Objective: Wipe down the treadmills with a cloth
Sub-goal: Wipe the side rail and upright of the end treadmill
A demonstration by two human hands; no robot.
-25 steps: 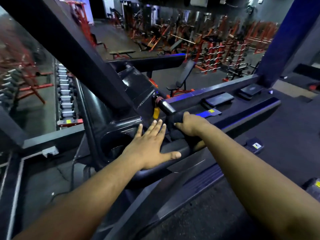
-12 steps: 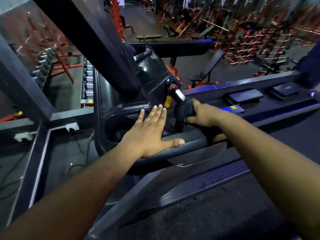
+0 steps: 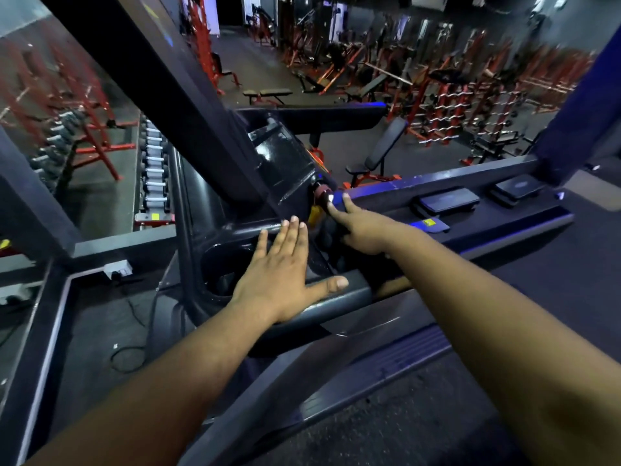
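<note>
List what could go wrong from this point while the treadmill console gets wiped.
1. The right hand works a dark cloth right beside the red safety key and its yellow tag; a swipe might pull the key loose.
2. The left hand lies flat on the handlebar as a brace; it may slip if the bar is damp.
3. The dark cloth hardly shows against the black console, so missed patches are likely.
</note>
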